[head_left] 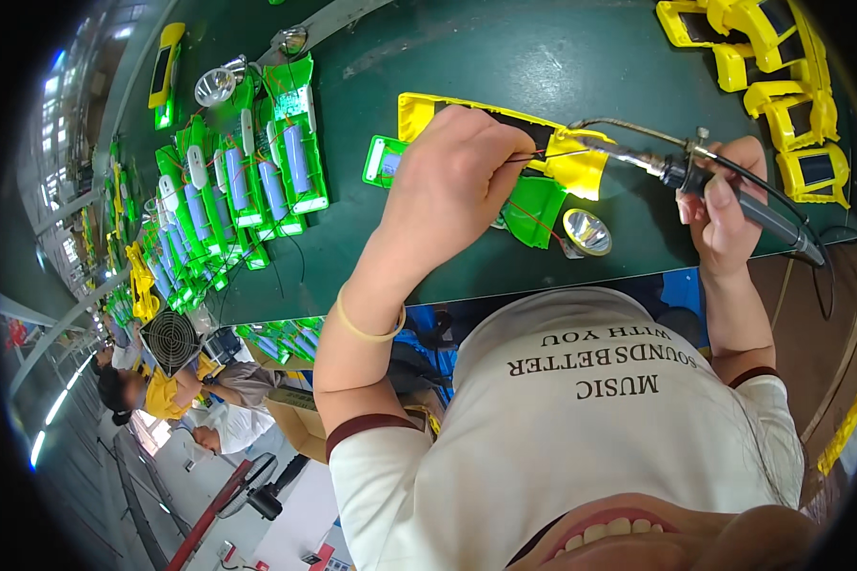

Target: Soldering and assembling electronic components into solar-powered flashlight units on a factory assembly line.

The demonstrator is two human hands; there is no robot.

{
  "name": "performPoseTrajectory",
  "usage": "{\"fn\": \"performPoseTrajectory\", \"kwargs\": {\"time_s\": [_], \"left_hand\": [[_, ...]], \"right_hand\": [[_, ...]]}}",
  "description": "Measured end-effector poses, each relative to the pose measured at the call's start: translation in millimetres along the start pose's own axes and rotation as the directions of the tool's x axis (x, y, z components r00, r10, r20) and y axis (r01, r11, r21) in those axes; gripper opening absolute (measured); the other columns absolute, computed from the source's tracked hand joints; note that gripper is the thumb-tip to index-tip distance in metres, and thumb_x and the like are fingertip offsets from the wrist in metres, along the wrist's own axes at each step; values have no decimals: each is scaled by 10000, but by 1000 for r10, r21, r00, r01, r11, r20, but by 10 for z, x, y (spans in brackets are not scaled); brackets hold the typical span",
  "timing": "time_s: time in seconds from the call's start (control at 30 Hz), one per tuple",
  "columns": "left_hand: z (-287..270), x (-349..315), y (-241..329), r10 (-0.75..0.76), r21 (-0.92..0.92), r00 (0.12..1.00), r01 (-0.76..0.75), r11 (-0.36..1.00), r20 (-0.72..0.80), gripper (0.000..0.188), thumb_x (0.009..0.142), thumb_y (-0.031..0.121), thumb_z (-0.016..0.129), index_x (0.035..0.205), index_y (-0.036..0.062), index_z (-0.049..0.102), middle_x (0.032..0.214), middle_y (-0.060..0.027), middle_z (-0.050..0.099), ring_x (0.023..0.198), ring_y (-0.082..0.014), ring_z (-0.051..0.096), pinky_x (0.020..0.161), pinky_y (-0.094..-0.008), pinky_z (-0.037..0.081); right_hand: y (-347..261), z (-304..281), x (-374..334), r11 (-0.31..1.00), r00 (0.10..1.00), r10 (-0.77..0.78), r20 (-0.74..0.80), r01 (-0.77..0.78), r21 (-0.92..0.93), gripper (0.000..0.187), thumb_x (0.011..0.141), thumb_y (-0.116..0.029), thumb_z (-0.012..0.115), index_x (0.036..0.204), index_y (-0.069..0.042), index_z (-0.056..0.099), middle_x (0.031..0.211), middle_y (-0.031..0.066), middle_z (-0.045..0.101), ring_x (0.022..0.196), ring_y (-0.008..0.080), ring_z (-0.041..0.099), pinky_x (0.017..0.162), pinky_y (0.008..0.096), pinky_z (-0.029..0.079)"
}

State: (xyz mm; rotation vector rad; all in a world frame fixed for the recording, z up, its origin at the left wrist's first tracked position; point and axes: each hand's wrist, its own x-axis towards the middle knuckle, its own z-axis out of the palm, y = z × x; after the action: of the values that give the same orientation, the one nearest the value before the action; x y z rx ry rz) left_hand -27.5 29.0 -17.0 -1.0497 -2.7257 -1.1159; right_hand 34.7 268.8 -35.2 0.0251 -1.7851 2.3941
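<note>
My left hand (452, 171) is closed, its thumb and forefinger pinching thin wires (524, 159) over a yellow casing (417, 112). My fingers hide part of the casing. A soldering iron (781, 228) with a thin curved metal feed tube (628, 127) is gripped in my right hand (727, 209). Its tip points left, at the casing's right end, close to the wires. Beneath and beside the casing lies a green shell (537, 209), partly covered by it and my left hand. A round silvery lamp reflector (588, 232) rests beside that shell, with a red wire between them.
Several green shells with blue cylindrical cells (295, 157) and loose wires crowd the table's left. A silvery reflector (215, 87) lies among them. Yellow frames (814, 176) are stacked at the far right. Beyond the table's left edge are a black fan grille (170, 340) and other people (167, 395).
</note>
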Motion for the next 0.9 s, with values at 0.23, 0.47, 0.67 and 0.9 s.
{"fn": "performPoseTrajectory", "kwargs": {"time_s": [0.23,0.47,0.67,0.9], "left_hand": [[-59,50,55,46,122,992,-61,991,118,123,652,1,614,770,29,597,700,-75,543,692,-239,535,610,-330,443],[-46,77,85,41,155,992,-60,986,123,117,625,7,627,724,37,573,659,-78,478,668,-247,480,608,-340,429],[-79,99,93,15,199,986,-48,979,164,101,669,25,617,768,32,604,675,-79,517,663,-247,514,593,-334,429],[-56,87,70,37,188,990,-62,980,136,83,673,38,625,751,28,600,661,-87,524,655,-253,513,592,-336,429]], "right_hand": [[33,-20,-42,995,990,45,132,-32,-99,237,770,-95,609,840,-36,391,761,65,501,600,66,446,518,196,379],[74,-18,-20,976,980,70,185,-29,-216,217,758,-63,608,843,-39,409,756,30,490,643,54,424,571,197,365],[92,-12,-61,967,989,90,120,-58,-247,223,756,-83,615,844,-42,414,751,20,485,646,51,422,573,195,360],[32,-33,-44,988,995,-97,-14,98,117,265,821,-168,551,945,-22,367,767,138,507,494,143,479,418,241,409]]}}
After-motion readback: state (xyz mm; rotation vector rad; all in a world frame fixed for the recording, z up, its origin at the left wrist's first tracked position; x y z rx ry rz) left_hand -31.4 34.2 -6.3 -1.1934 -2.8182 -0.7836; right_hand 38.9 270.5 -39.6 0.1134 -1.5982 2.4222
